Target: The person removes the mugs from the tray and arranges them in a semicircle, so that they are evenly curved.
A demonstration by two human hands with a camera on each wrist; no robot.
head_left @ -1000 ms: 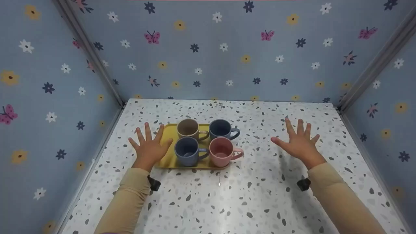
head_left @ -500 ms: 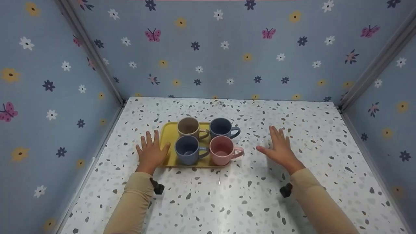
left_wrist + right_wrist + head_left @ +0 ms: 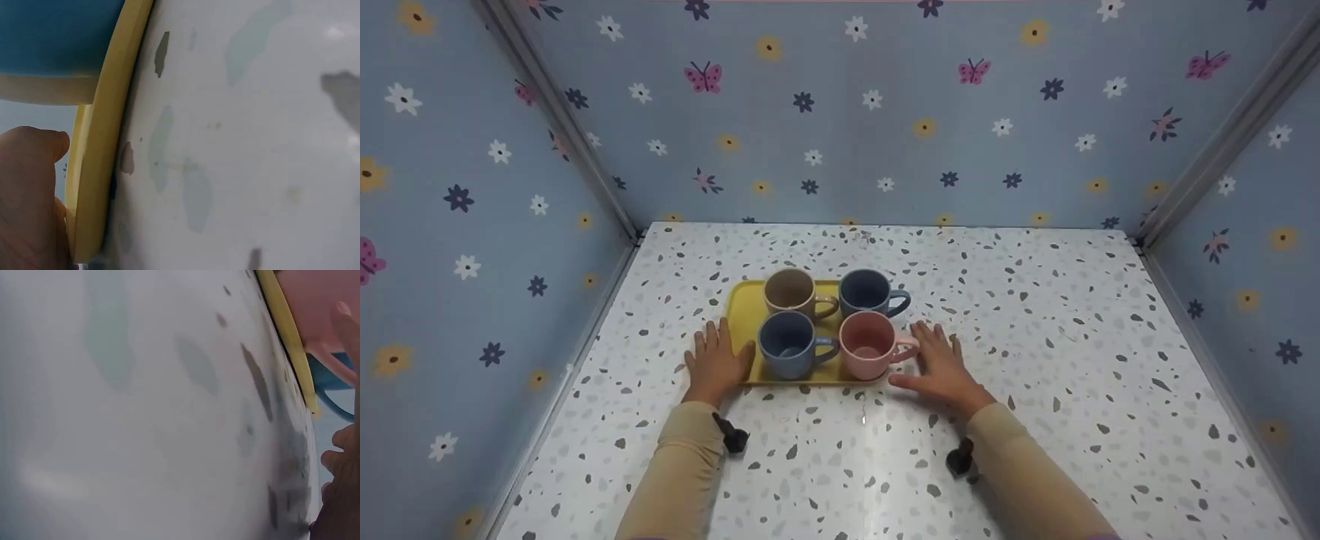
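A yellow tray (image 3: pixel 744 311) bears several upright mugs: a brown mug (image 3: pixel 790 290) and a dark blue mug (image 3: pixel 864 291) behind, a blue mug (image 3: pixel 789 358) and a pink mug (image 3: pixel 865 360) in front. At the tray's left end rests my left hand (image 3: pixel 714 371), fingers extended outside the rim, thumb over the front left corner. In the left wrist view the thumb stands close against the tray rim (image 3: pixel 93 163). My right hand (image 3: pixel 946 373) is spread beside the pink mug's handle, near the tray's right end. Whether it touches the handle or tray, I cannot tell.
The table (image 3: pixel 1035 315) is white with grey speckles. Flower-patterned blue walls (image 3: pixel 840 112) stand at its back and both sides, with metal posts in the corners. A black wrist device (image 3: pixel 960 459) sits at each sleeve cuff.
My right hand has moved left and toward me, from well off to the right to beside the pink mug. My left hand has come down and in against the tray's left end.
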